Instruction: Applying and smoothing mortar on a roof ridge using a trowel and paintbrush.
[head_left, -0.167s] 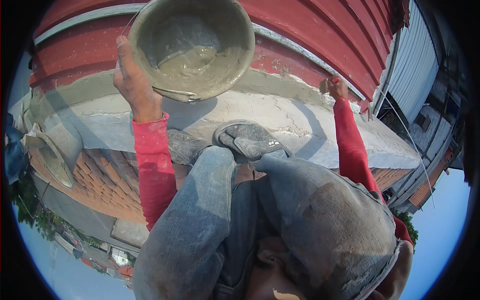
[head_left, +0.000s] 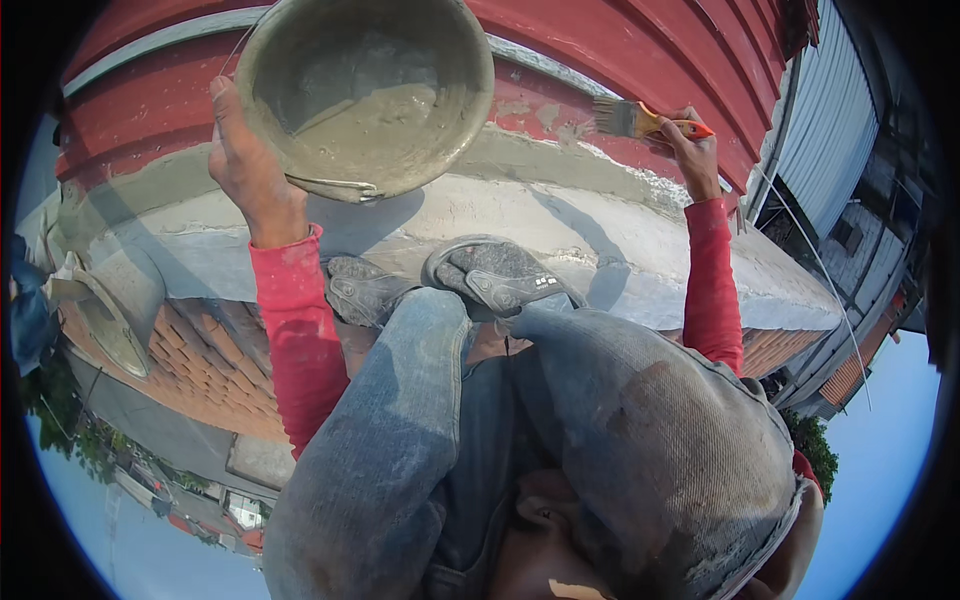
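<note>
My left hand (head_left: pixel 245 170) is closed on a grey bucket (head_left: pixel 300 150) at its left side, by the wire handle. Wet grey cement slurry (head_left: pixel 375 120) lies inside it, and the bucket is tilted toward me. At the right, my right hand (head_left: pixel 688 145) grips a paintbrush with an orange handle (head_left: pixel 695 130). Its dark bristles (head_left: pixel 615 117) point left, close to the red metal wall (head_left: pixel 650 50) and the rough grey mortar strip (head_left: pixel 550 150) along its foot.
My sandalled feet (head_left: pixel 495 278) rest on a pale concrete ledge (head_left: pixel 670 275) above terracotta roof tiles (head_left: pixel 200 360). A grey container (head_left: pixel 120 305) is at the left. Corrugated sheeting (head_left: pixel 830 130) and a wire (head_left: pixel 815 250) are at the right. Street and trees show far below at lower left.
My right hand has risen, and the brush has swung into clear view with its bristles leftward. The bucket and my left hand have shifted a little to the left.
</note>
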